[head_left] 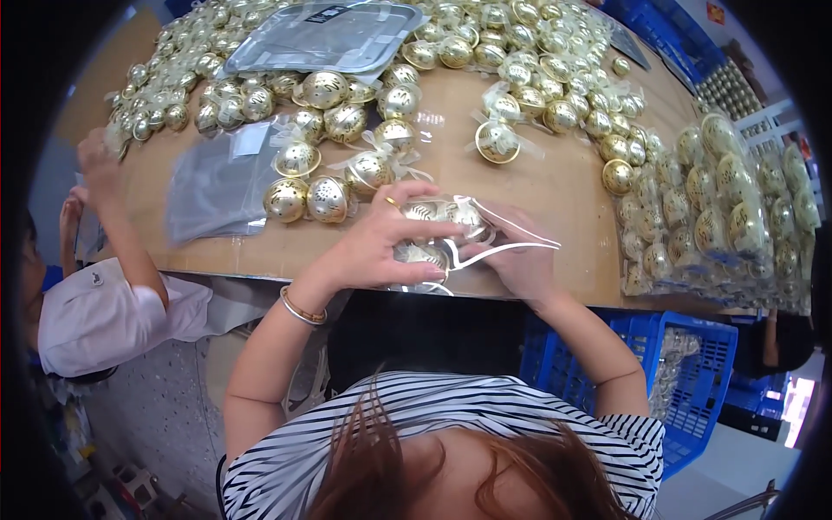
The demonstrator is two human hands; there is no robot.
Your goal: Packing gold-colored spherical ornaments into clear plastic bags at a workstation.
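My left hand [373,238], with a ring and bracelets, grips a clear plastic bag [507,245] from its left side. Several gold balls with dark patterns [422,256] sit inside the bag, partly covered by my fingers. The bag's bright edges stretch to the right. My right hand [527,260] is at the bag's right end, hazy and blurred behind the plastic, so its grip cannot be made out. Just beyond my left hand are loose gold balls [328,199] in sheer ribbon wrapping. A flat stack of clear bags [217,186] lies to their left.
Many gold balls [520,74] cover the table's far side, around a clear plastic tray [321,39]. Packed bags of balls [693,208] are piled at the right. A blue crate [693,381] stands below the table edge. At left a co-worker's arm [117,208] reaches over the table.
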